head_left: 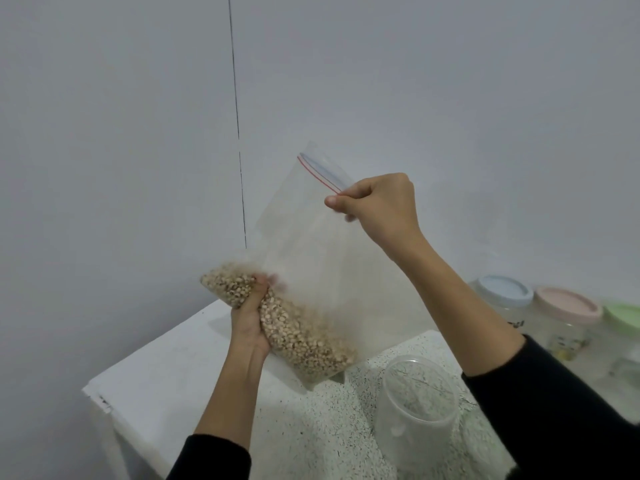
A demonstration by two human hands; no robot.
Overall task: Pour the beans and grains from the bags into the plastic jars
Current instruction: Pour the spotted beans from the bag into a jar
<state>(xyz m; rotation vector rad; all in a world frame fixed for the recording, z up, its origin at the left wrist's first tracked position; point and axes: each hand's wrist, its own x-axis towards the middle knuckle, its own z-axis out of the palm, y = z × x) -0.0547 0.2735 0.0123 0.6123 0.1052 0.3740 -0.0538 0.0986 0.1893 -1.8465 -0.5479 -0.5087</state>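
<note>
Bag [311, 271] held slanted above open jar [417, 398]
Left hand [251, 320] grips its bean-filled bottom; right hand [379, 206] pinches its raised zip corner, nearer the jar

The one head-worn view looked forward and down from close above. It faced a white speckled tabletop [311, 427] against a plain grey wall [121, 133].

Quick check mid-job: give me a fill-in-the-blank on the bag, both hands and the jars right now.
1. The left hand grips the bag at the end holding the ____.
2. The right hand pinches the bag's ____ strip.
3. The open jar in front has no ____.
4. The farthest closed jar has a ____ lid.

Missing: beans; zip; lid; blue
</note>
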